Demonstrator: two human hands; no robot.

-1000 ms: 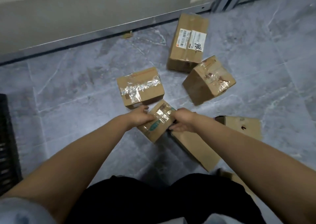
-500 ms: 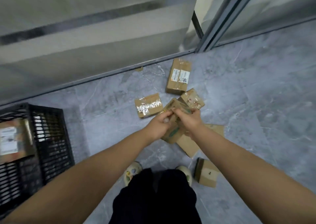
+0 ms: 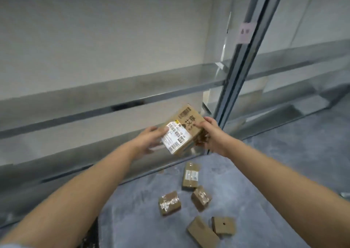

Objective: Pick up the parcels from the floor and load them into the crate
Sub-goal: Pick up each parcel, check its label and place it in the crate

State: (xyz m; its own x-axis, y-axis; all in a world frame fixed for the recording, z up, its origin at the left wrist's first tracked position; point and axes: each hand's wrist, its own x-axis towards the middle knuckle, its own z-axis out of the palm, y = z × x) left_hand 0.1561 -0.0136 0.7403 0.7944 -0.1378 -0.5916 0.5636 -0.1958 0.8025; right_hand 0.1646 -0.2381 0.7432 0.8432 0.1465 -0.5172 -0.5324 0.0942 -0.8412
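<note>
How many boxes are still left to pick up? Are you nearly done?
Not nearly done. Loaded: cannot tell, because the crate is not clearly in view. In hand: one barcode-labelled parcel, held up between the left hand and right hand. Left on the grey floor: five parcels, the white-label box, the tape-wrapped box, the small taped box, the long flat box and the box with a hole.

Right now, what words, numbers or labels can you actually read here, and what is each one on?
"69": on the white shipping label of the held parcel.
The rest of that label, its barcodes and the large characters printed on the cardboard: too blurred to read.
Sticker on the metal post: blurred, unreadable.
Paper label on the far floor parcel: too small to read.
</note>
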